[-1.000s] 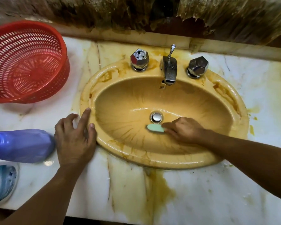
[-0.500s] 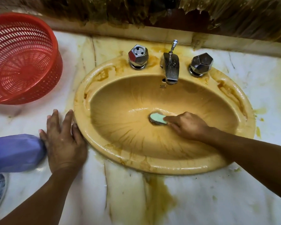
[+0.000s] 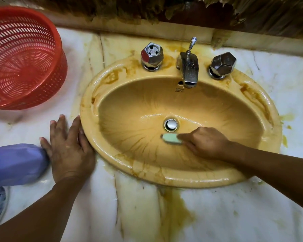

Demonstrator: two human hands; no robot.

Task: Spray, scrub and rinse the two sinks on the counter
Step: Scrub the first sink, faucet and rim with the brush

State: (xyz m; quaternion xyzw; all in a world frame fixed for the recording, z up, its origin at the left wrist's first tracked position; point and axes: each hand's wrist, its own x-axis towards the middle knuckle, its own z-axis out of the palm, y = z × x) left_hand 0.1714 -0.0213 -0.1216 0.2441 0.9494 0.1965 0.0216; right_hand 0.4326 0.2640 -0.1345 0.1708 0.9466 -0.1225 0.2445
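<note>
Now scrubber [image 3: 171, 138] off the drain [image 3: 171, 124]

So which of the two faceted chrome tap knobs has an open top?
The left faceted chrome knob shows a round recess on top; the right knob is closed over.

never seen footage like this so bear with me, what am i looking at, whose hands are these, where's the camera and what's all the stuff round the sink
No machine here: a person works with bare hands, and the camera sits on their head looking down, so both arms enter from the bottom edge. The left hand lies flat on the marble counter, against the rim of the yellow sink. The right hand is inside the basin, gripping a green scrubber just this side of the drain. Behind the basin stand a tap and two knobs. On the left are a red basket and a purple bottle.
</note>
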